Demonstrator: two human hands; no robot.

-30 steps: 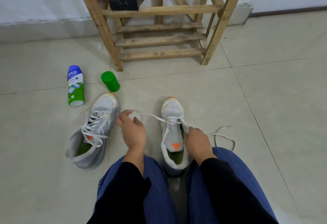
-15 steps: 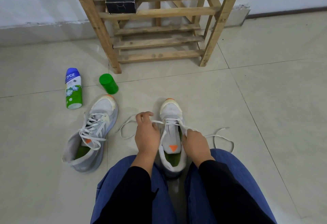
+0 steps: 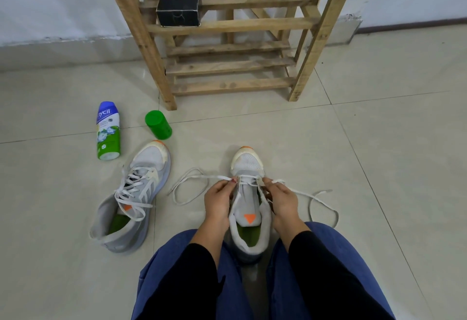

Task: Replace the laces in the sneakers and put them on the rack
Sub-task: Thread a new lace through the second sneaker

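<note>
Left hand (image 3: 218, 201) and right hand (image 3: 280, 201) each pinch the white lace (image 3: 214, 176) at the front eyelets of the sneaker (image 3: 249, 163) between the knees — toe towards the wooden rack (image 3: 227, 85).

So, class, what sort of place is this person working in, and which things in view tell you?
Probably a home entryway or room corner, though that is uncertain: a wooden shoe rack stands against a white wall, on a pale tiled floor, with two sneakers nearby.
</note>
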